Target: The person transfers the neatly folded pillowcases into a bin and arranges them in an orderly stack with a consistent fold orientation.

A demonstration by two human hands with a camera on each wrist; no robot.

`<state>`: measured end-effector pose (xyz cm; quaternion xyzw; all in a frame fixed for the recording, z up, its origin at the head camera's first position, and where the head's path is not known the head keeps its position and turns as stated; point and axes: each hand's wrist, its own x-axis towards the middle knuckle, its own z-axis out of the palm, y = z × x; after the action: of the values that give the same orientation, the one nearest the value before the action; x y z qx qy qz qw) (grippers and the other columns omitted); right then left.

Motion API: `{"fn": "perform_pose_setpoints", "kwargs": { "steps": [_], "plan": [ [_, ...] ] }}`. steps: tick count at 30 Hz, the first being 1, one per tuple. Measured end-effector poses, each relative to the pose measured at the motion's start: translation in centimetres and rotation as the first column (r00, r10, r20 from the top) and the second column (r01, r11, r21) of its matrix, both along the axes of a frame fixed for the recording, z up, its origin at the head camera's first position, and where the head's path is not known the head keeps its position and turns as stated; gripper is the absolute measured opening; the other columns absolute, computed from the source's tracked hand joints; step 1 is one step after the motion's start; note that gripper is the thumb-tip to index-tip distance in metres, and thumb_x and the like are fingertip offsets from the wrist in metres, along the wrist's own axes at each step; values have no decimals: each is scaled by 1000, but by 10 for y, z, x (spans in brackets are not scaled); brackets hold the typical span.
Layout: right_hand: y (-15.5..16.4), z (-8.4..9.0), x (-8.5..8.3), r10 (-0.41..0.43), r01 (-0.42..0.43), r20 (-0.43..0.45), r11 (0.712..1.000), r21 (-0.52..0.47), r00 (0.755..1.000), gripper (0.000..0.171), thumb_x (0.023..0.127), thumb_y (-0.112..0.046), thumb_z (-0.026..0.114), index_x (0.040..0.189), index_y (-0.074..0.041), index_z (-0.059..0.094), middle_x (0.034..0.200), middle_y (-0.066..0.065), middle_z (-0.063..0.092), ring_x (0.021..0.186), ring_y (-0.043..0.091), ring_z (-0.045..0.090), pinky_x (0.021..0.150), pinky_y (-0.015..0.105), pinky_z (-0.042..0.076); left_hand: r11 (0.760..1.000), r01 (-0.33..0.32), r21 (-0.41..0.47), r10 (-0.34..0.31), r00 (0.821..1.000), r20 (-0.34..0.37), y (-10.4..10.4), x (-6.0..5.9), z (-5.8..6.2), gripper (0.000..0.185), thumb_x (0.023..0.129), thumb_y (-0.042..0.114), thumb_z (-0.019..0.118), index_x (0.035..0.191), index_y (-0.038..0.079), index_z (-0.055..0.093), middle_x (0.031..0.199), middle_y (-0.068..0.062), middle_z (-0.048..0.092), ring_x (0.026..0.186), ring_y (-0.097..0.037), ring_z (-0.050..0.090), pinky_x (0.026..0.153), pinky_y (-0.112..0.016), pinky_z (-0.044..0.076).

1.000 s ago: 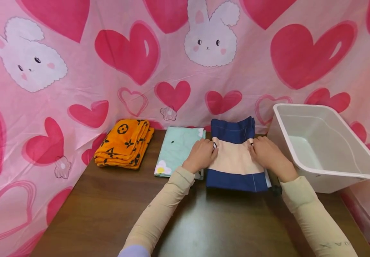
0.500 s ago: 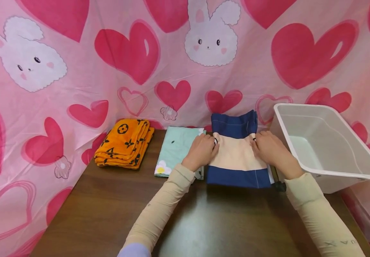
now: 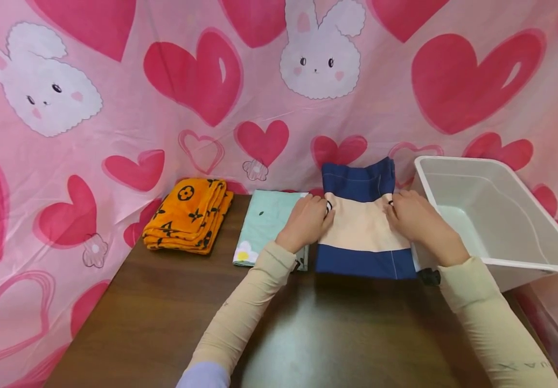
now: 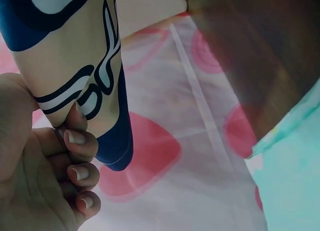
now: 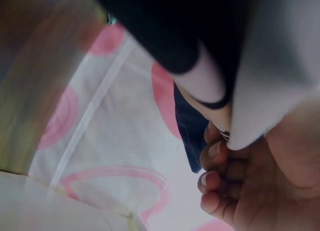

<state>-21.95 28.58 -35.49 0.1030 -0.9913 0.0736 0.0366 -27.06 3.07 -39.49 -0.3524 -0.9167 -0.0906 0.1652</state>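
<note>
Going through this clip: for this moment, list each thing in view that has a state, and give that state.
Navy and cream cloth: folded, gripped at both side edges, far end raised off the table.
Left hand: grips the cloth's left edge.
Right hand: grips its right edge.
Mint cloth: folded, lying flat.
Orange towel: folded, lying flat.
White bin: upright, nothing visible inside.

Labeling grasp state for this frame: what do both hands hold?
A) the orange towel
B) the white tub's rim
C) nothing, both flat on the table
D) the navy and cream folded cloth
D: the left hand and right hand each grip a side edge of the navy and cream cloth, fingers curled under it in both wrist views.
</note>
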Motion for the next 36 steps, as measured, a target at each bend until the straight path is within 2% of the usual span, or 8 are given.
{"fn": "perform_pose_setpoints", "kwargs": {
  "steps": [4, 11, 17, 21, 24, 28, 31, 36],
  "plan": [
    [3, 5, 0, 0, 0, -10, 1000, -26, 1000, 48, 101, -20, 53, 126, 20, 52, 114, 36, 59, 103, 48, 55, 100, 63, 44, 1000, 4, 15, -4, 1000, -16, 2, -1, 4, 34, 106, 32, 50, 90, 7, 68, 85, -7, 66, 84, -24, 61, 77, -35, 49],
    [7, 11, -2, 36, -38, -76, 999, -23, 996, 38, 101, -18, 51, 113, 19, 57, 105, 33, 60, 98, 46, 56, 96, 60, 46, 999, 10, 52, -6, 998, -69, 5, -2, 9, 31, 104, 30, 53, 87, 8, 67, 85, -7, 67, 81, -25, 60, 74, -35, 49],
    [12, 20, -1, 48, -50, -84, 999, -18, 995, 38, 101, -16, 49, 110, 20, 57, 102, 34, 60, 97, 48, 57, 94, 61, 46, 998, 24, 58, -20, 998, -68, 8, -2, 17, 30, 105, 30, 52, 88, 9, 64, 83, -5, 65, 82, -23, 60, 75, -35, 48],
    [15, 27, 0, 33, -35, -49, 999, -33, 998, 39, 101, -17, 50, 113, 20, 55, 102, 33, 59, 95, 47, 57, 93, 62, 47, 997, 31, 65, -28, 998, -56, 11, -3, 21, 30, 105, 30, 52, 86, 10, 63, 82, -4, 64, 82, -23, 60, 76, -35, 48],
    [17, 31, 2, 19, -20, -12, 999, -37, 1000, 43, 102, -18, 50, 123, 20, 52, 111, 36, 58, 100, 49, 56, 96, 64, 46, 997, 33, 73, -29, 998, -50, 12, -4, 23, 29, 104, 31, 52, 85, 10, 61, 81, -4, 63, 80, -22, 60, 75, -35, 47],
    [21, 36, 1, 38, -38, -24, 999, -24, 999, 44, 103, -17, 48, 122, 23, 50, 113, 40, 57, 102, 52, 56, 97, 65, 44, 998, 17, 59, -15, 999, -46, 15, -4, 25, 29, 105, 32, 51, 89, 11, 61, 83, -3, 63, 80, -20, 57, 74, -34, 46],
    [24, 40, 0, 69, -70, -64, 997, -21, 996, 36, 102, -14, 49, 107, 21, 54, 97, 35, 59, 92, 48, 57, 88, 62, 47, 999, -1, 41, 3, 999, -48, 19, -4, 29, 30, 105, 34, 49, 91, 11, 62, 85, -2, 64, 82, -19, 57, 75, -33, 46],
    [31, 47, 3, 101, -102, -83, 995, -3, 991, 28, 101, -12, 53, 98, 15, 56, 78, 22, 55, 80, 40, 57, 77, 56, 47, 1000, -21, 7, 21, 997, -70, 27, 1, 35, 33, 106, 35, 48, 95, 10, 66, 88, -3, 66, 84, -19, 57, 75, -32, 46]
  ]
}}
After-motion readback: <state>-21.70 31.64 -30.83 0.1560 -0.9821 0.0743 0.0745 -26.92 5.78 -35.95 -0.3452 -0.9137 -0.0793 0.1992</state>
